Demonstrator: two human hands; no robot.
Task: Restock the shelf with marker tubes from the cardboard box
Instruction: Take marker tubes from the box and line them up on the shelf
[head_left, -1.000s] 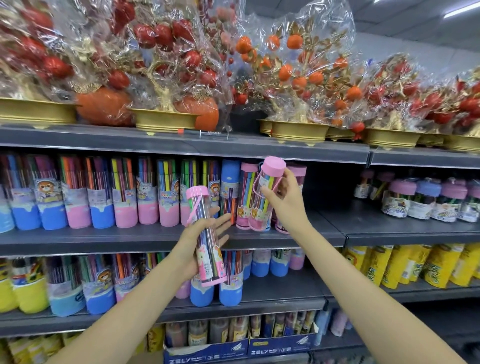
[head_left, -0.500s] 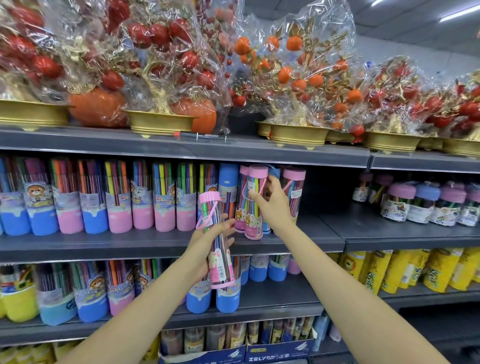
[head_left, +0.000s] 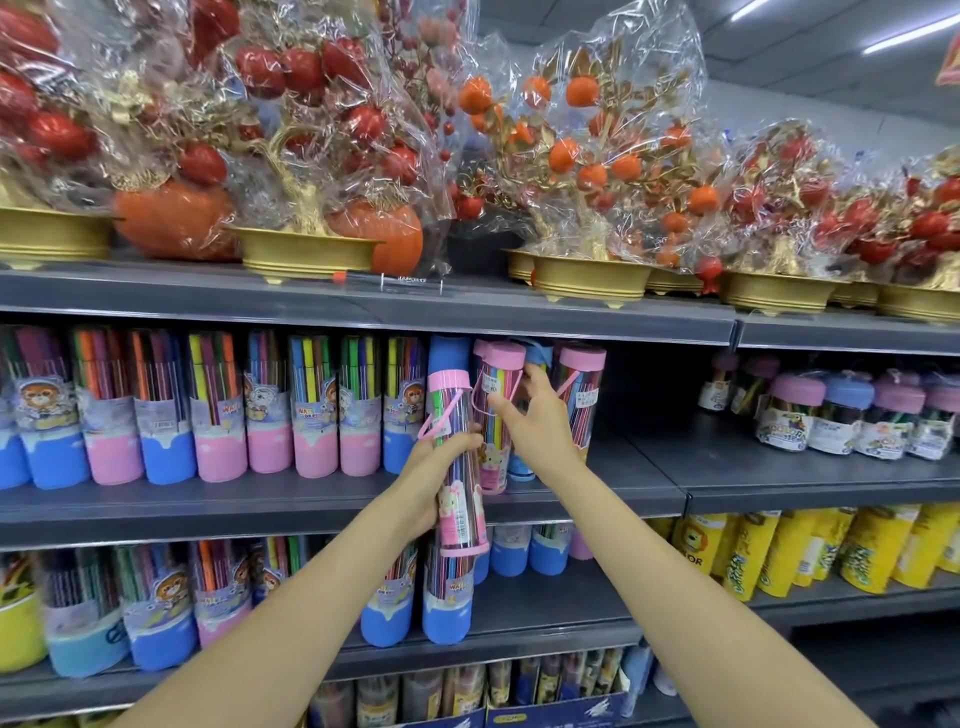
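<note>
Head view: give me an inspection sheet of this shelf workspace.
Surface: grey metal middle shelf, bare to the right of the tubes.
Job's things: clear pink-capped marker tube in the left hand; second pink-capped tube upright on the shelf under the right hand.
Clutter: wrapped ornamental fruit trees in gold pots above; yellow pouches below right.
Grips: left grips its tube; right hand's fingers on the shelved tube, hold unclear.
Cables: nothing seen.
Surroundings: shop aisle; cardboard box not in view.

Two hands (head_left: 441, 478); tubes (perhaps thirty).
</note>
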